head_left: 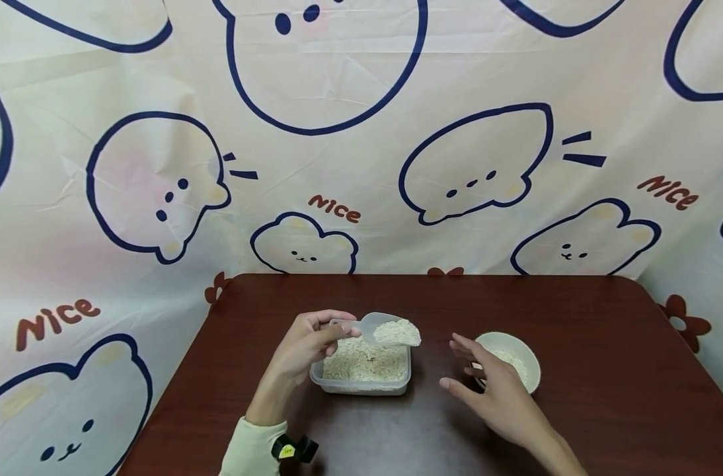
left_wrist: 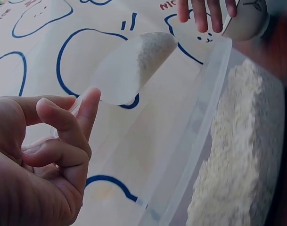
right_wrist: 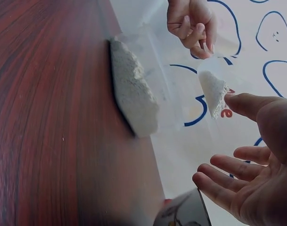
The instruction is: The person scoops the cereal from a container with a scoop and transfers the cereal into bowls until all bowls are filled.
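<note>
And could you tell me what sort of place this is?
Probably an indoor spot set up for filming: a creased cartoon-print cloth hangs behind the brown table, where a tub and a bowl stand.

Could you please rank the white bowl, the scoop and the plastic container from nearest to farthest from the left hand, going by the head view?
1. Scoop: held in the left hand, its loaded end pointing right.
2. Plastic container: lower and slightly right of that hand in the picture.
3. White bowl: well to the right, partly hidden by the right hand.
</note>
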A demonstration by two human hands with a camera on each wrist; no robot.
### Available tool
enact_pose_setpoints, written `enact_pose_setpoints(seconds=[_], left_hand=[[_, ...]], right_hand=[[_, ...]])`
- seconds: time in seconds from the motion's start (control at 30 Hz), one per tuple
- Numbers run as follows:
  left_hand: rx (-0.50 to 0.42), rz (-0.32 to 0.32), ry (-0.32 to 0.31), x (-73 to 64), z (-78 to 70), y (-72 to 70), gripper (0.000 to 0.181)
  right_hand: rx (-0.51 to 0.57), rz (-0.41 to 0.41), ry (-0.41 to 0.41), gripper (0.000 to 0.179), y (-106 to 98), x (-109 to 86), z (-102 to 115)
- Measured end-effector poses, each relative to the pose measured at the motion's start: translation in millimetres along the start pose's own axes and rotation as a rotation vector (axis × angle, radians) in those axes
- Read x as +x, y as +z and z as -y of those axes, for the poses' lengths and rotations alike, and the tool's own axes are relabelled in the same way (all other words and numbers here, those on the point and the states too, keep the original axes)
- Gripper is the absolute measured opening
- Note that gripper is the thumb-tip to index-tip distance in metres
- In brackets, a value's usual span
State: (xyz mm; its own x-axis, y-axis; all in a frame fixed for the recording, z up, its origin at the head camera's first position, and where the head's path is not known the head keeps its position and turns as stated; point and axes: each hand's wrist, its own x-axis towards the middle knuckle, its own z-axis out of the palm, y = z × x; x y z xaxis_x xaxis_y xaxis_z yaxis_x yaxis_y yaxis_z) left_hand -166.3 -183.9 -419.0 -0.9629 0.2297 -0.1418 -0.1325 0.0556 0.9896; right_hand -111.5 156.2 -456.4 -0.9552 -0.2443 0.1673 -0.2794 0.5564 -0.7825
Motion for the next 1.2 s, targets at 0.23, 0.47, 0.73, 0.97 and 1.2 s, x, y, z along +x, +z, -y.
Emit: enact_pose_setpoints(seconds=[0.23, 0.47, 0.73, 0.97, 1.2], left_hand=[[-0.015, 0.047, 0.016, 7.4, -2.1, 14.4, 0.032], [-0.024, 0.083, 0.019, 15.6, -2.4, 32.9, 0.029], [-0.033, 0.093, 0.010, 23.4, -3.8, 52.2, 0.028], [-0.035, 0.127, 0.021, 28.2, -2.5, 66.9, 0.031], [-0.045, 0.149, 0.022, 33.8, -2.5, 82.8, 0.031]], right_hand=[[-0.013, -0.029, 0.010, 0.074, -12.5, -5.8, -3.2], [-0.059, -0.080, 0.057, 0.071, -27.4, -15.5, -10.2], [-0.104, -0.140, 0.074, 0.067, -47.3, -27.2, -22.4], [-0.202, -0.201, 0.098, 0.069, -59.5, -32.2, -36.2], [-0.214, -0.222, 0.099, 0.071, -65.6, -36.0, -48.5]])
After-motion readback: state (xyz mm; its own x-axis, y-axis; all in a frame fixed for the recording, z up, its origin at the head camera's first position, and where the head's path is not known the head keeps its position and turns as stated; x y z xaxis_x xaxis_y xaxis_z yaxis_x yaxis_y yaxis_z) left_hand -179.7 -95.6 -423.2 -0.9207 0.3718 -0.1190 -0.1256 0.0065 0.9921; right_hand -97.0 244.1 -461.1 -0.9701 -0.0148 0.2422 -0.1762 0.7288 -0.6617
